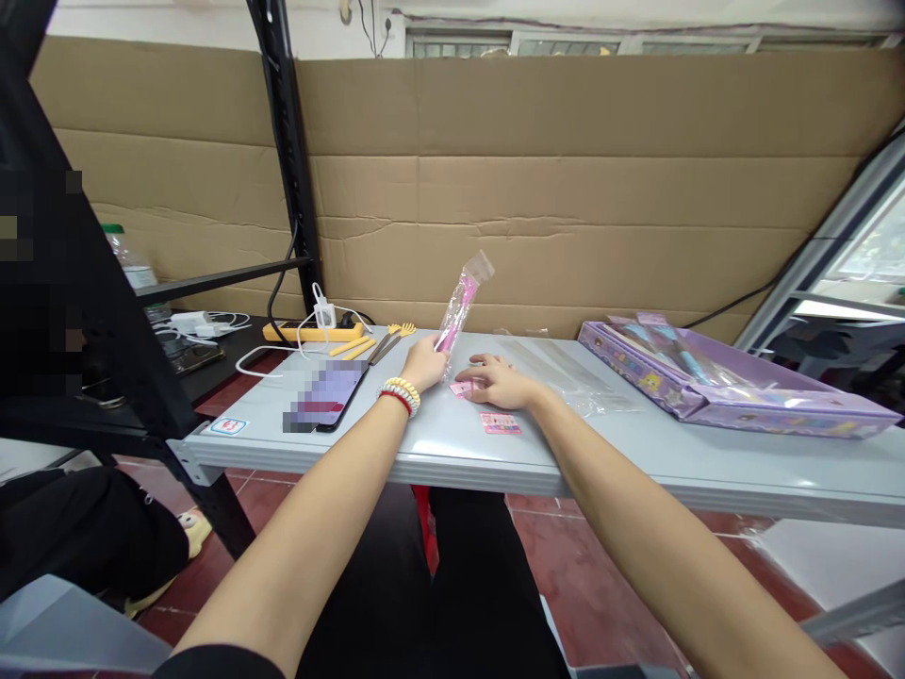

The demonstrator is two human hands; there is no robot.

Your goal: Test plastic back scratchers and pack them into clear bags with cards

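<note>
My left hand [422,364] is closed around the lower end of a clear plastic sleeve [456,306] with a slim pink pen-like item inside. The sleeve tilts upward, away from me, above the tabletop. My right hand [499,382] rests low over the table with its fingers apart, their tips touching a small pink printed card [463,389]. A second pink card [501,423] lies flat just in front of that hand. Beyond and to the right of it, clear plastic sleeves [572,372] are spread on the table, partly hidden by the hand.
A purple box [707,401] with bagged blue pen-like items stands on the right. On the left are a phone [329,394], gold-coloured forks [396,339], a yellow power strip [283,333] and white cables. A black metal post [283,141] and cardboard wall [566,189] border the table.
</note>
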